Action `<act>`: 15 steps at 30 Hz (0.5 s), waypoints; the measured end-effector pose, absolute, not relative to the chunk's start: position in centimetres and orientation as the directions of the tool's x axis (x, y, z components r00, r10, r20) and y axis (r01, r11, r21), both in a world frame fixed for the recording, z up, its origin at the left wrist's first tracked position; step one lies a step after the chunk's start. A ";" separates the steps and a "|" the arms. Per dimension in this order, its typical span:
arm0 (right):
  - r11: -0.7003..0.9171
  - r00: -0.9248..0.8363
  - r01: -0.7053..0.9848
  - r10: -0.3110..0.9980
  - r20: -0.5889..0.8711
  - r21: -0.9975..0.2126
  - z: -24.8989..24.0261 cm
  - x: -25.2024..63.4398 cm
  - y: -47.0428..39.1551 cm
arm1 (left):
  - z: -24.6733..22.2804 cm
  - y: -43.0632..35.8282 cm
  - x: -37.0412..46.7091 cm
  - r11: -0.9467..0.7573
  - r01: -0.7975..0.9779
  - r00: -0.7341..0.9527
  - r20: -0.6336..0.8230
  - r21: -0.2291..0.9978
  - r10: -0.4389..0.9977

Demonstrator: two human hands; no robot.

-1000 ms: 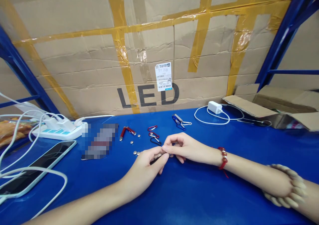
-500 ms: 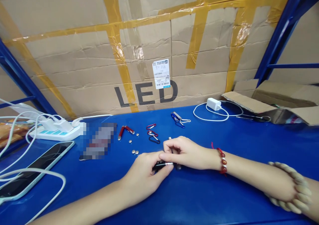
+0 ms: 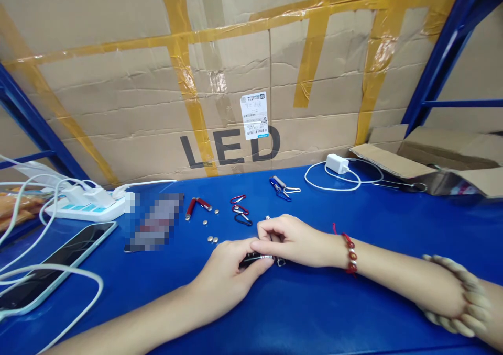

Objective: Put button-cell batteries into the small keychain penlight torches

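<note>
Taped cardboard (image 3: 133,98) stands at the blue worktop's (image 3: 322,305) far edge; left hand (image 3: 223,271) holds a black tube (image 3: 248,260); right hand (image 3: 301,242) curled beside it, contents unclear.

I count one left hand (image 3: 222,271) and one right hand (image 3: 293,244). Two red tubes (image 3: 190,208), one blue tube (image 3: 274,182) and one silver tube (image 3: 279,181) lie out, and there are four little silver discs (image 3: 210,239). The clips are two red clips (image 3: 241,211), one black clip (image 3: 243,219), one blue clip (image 3: 283,197) and one silver clip (image 3: 291,191). At least one black tube (image 3: 247,261) is held. I see one phone (image 3: 76,251), one charger (image 3: 337,164), one power strip (image 3: 118,206), one label (image 3: 254,115) and two bracelets (image 3: 351,255).
</note>
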State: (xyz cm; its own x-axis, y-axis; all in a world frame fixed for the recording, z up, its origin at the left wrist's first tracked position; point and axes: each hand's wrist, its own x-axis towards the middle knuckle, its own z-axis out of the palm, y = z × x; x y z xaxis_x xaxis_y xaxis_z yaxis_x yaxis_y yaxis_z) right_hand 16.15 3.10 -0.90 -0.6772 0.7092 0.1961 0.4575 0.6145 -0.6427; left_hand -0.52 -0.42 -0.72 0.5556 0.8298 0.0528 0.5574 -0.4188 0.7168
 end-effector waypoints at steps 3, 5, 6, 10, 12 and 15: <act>0.617 -0.646 0.485 0.731 0.222 -0.620 -0.7 16.2 3.1 | -0.6 -0.4 -0.5 -0.383 0.551 0.521 0.052 0.741 0.852; 0.615 -0.594 0.550 0.764 0.254 -0.566 -0.6 16.2 3.2 | -0.6 -0.4 -0.5 -0.339 0.513 0.483 0.061 0.789 0.873; 0.610 -0.565 0.591 0.780 0.268 -0.528 -0.6 16.3 3.2 | -0.6 -0.4 -0.5 -0.306 0.479 0.460 0.062 0.823 0.886; 0.615 -0.543 0.680 0.788 0.289 -0.398 -0.6 16.4 3.3 | -1.0 0.0 -0.6 -0.153 0.288 0.378 0.035 0.945 0.925; 0.652 -0.583 0.661 0.758 0.292 -0.372 -0.5 16.4 3.3 | -1.1 0.3 -0.6 -0.101 0.206 0.346 0.024 0.973 0.938; 0.705 -0.655 0.602 0.705 0.273 -0.375 -0.4 16.3 3.0 | -1.2 0.6 -0.6 -0.026 0.100 0.306 -0.006 0.995 0.952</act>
